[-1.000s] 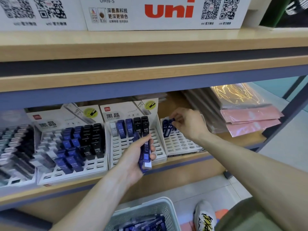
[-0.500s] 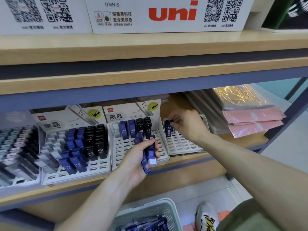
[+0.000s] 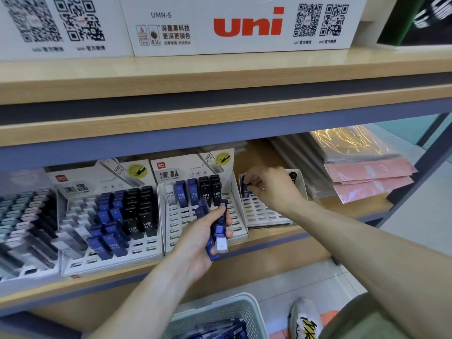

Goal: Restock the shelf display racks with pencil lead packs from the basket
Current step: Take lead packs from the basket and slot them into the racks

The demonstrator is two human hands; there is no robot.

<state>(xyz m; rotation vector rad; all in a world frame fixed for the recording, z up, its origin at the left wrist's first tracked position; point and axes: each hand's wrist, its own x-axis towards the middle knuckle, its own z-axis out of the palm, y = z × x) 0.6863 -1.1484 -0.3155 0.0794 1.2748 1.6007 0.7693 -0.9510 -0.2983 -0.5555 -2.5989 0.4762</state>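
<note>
My left hand grips a bundle of blue pencil lead packs in front of the middle display rack. My right hand reaches into the top left corner of the right display rack and pinches a blue lead pack at a slot there. That rack is nearly bare, with a black pack at its back right. The middle rack holds one row of white, blue and black packs. A pale basket with more blue packs stands on the floor below.
A fuller left display rack and a grey rack stand further left on the wooden shelf. Pink and clear plastic sleeves lie stacked at the right. White uni boxes sit on the shelf above. My shoe is beside the basket.
My right hand stayed at the right rack's top left slots with the blue pack. The left hand shifted its bundle slightly, fanning the packs. The camera view drifted a little.
</note>
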